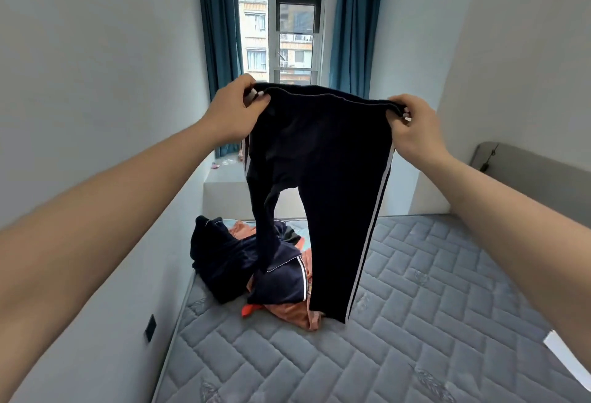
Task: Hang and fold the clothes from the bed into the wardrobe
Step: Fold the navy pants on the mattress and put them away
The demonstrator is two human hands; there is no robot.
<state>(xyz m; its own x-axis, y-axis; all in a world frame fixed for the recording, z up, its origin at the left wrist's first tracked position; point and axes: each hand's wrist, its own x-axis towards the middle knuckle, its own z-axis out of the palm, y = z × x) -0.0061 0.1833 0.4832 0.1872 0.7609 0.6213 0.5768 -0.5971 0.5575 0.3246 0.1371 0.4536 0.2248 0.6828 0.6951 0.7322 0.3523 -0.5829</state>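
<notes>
Step in hand: spreading the dark trousers [323,159], mid-frame above the bed [431,322]. Left hand [235,111] and right hand [415,129] each pinch the waistband. Next: align legs, fold.

Navy trousers [323,178] (white side stripes), grey quilted mattress [415,322], teal curtains [220,25].

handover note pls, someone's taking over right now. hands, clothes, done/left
Left hand and right hand: each pinches one end of the waistband of the dark striped trousers, held up over the mattress; one leg is twisted.
Pile of clothes, dark and orange, lies on the mattress by the wall.
Done: trousers lifted. Wardrobe not in view.
Left: fold or hang the trousers, then work through the pile.
</notes>
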